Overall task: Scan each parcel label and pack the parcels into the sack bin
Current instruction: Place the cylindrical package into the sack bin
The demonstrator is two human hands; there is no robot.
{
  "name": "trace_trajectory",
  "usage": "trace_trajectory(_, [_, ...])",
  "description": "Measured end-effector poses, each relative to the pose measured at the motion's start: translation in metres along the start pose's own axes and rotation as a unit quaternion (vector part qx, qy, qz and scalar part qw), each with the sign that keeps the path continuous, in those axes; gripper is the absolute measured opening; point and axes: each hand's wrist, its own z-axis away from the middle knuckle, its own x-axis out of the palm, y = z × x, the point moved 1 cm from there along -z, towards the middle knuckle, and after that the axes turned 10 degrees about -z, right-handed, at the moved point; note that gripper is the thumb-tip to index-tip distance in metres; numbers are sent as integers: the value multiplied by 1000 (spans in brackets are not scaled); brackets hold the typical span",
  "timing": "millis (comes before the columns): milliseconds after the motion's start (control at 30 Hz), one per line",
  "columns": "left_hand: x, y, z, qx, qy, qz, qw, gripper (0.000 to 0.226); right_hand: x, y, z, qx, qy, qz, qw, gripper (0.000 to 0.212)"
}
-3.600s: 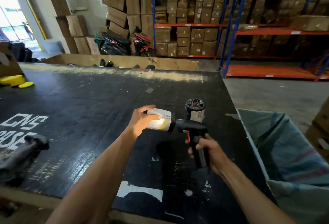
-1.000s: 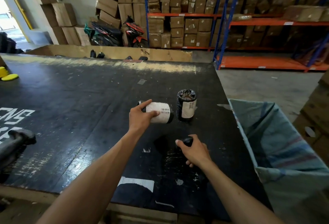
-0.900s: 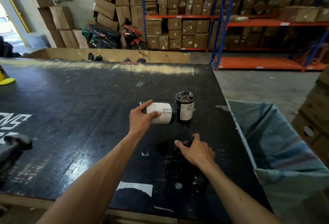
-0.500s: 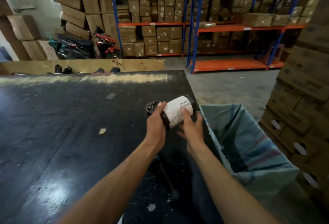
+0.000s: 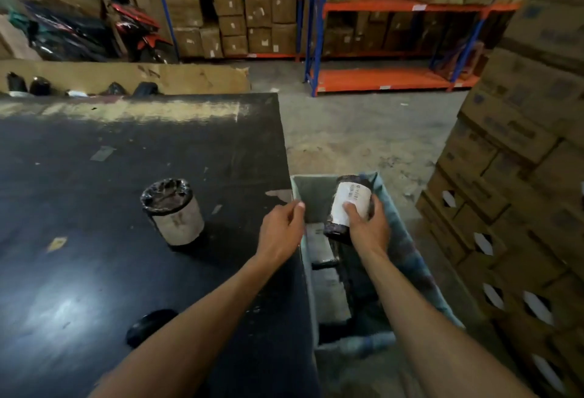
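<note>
My right hand point(image 5: 368, 229) grips a black-wrapped cylindrical parcel point(image 5: 347, 205) with a white label, held over the open mouth of the blue-green sack bin point(image 5: 407, 249). My left hand point(image 5: 279, 231) hovers at the table's right edge beside the bin, fingers loosely curled and holding nothing. A second cylindrical parcel point(image 5: 172, 211) stands upright on the black table point(image 5: 110, 160), to the left of my left hand. The black scanner point(image 5: 148, 328) lies on the table near my left forearm. Several wrapped parcels point(image 5: 328, 293) lie inside the bin.
Stacked cardboard boxes point(image 5: 518, 195) rise close on the right of the bin. Blue and orange shelving point(image 5: 379, 78) full of boxes stands across the concrete floor. A long cardboard bin point(image 5: 126, 77) with dark parcels sits behind the table, and motorbikes point(image 5: 132, 34) beyond.
The parcel passed from my left hand to my right hand and moved right, from above the table edge to over the sack bin. My left hand let go. The view turned right.
</note>
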Motion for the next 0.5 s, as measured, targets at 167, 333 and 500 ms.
trace_trajectory(167, [54,-30,-64,-15,-44,-282,958,68,-15,78,-65,11,-86,174,981,70])
trace_trajectory(333, [86,-56,-86,7,-73,-378,923,65,-9,151,-105,59,-110,248,961,71])
trace_trajectory(500, [88,-57,-84,10,-55,-392,918,61,8,211,-135,96,-156,242,953,67])
